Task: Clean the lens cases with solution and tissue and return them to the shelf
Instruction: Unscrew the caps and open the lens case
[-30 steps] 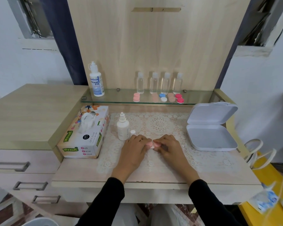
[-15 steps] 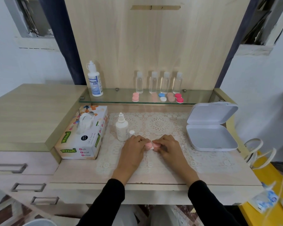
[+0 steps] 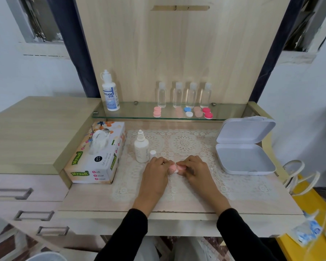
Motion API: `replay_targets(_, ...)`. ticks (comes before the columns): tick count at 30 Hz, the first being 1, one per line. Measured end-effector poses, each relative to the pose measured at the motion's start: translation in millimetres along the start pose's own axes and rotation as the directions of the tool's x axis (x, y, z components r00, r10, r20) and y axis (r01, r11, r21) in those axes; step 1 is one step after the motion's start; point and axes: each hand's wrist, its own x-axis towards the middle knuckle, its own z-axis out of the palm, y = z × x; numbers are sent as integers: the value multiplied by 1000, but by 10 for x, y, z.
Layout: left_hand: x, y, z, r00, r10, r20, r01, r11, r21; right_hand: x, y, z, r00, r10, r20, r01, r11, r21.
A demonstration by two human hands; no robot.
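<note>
A small pink plastic lens case (image 3: 176,168) is held at the middle of the white lace mat (image 3: 184,144). Its left end is pinched by the curled fingers of the left hand (image 3: 155,173) and its right end by those of the right hand (image 3: 197,170). Whether it rests on the mat cannot be told. A small white solution bottle (image 3: 141,147) stands upright just far-left of the hands, with a loose white cap (image 3: 153,153) beside it. A printed cardboard tissue box (image 3: 98,157) is set further left. A row of coloured lens cases (image 3: 189,114) is lined up on the far glass shelf (image 3: 135,114). An open white hinged box (image 3: 243,157) is placed at the right.
</note>
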Motion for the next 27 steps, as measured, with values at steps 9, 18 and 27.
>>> replay_targets(9, -14, 31, 22, 1000, -26, -6, 26, 999, -19, 14, -3, -4, 1000, 12, -8, -12, 1000, 16)
replay_targets(18, -22, 52, 13, 999, -36, -2, 36, 999, -9, 22, 1, -11, 1000, 10, 6, -10, 1000, 6)
replay_targets(27, -14, 73, -10, 995, -101, 4, 101, 995, -19, 18, -2, -15, 1000, -2, 11, 2, 1000, -9)
